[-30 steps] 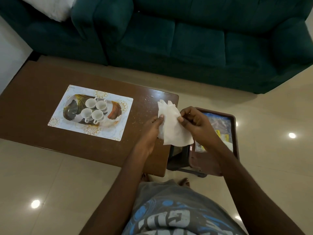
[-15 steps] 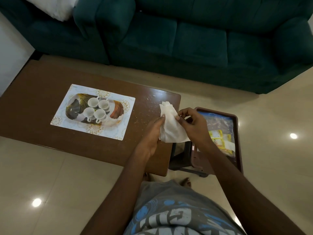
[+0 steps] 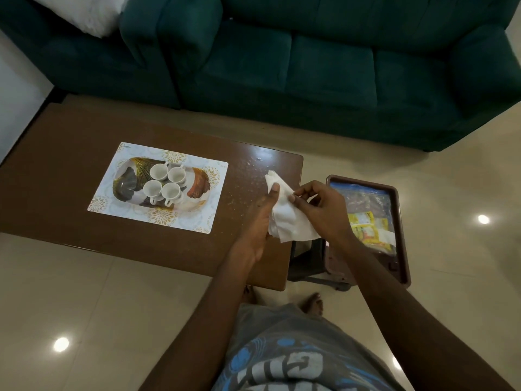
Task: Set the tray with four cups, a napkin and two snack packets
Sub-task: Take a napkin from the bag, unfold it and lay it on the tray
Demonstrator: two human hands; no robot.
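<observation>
Napkin [image 3: 290,221], against a second ago: gathering into tighter creases, no longer spreading as flat; keeping to the same spot over the right end of the table [image 3: 56,165].
Napkin now: hanging white and crumpled in the air between both hands, just above the table's right end, well apart from the tray [image 3: 127,179].
Left hand [image 3: 262,218]: clamping the napkin's left side, thumb pressing on the upper flap, remaining fingers hiding behind the paper.
Right hand [image 3: 321,213]: pinching the napkin's upper right edge between thumb and forefinger, other fingers curling loosely above.
Tray: resting on a patterned placemat [image 3: 217,198] toward the table's middle, showing an oval leaf print.
Cups [image 3: 170,191]: standing upright, four white ones, clustering two by two at the tray's centre.
Snack packets [image 3: 363,224]: lying yellow inside a clear plastic bag [image 3: 363,198] on a small brown stand [image 3: 400,221] just right of the table, partly hiding behind the right wrist; count impossible to tell.
Table: carrying scattered pale crumbs near the napkin.
Sofa [image 3: 310,66]: running teal across the top of the view, holding a white cushion [image 3: 84,9] at far left.
Floor [image 3: 84,292]: gleaming cream tile, reflecting ceiling lights.
Person: standing barefoot at the table's near edge, wearing a grey printed shirt [image 3: 282,362].
</observation>
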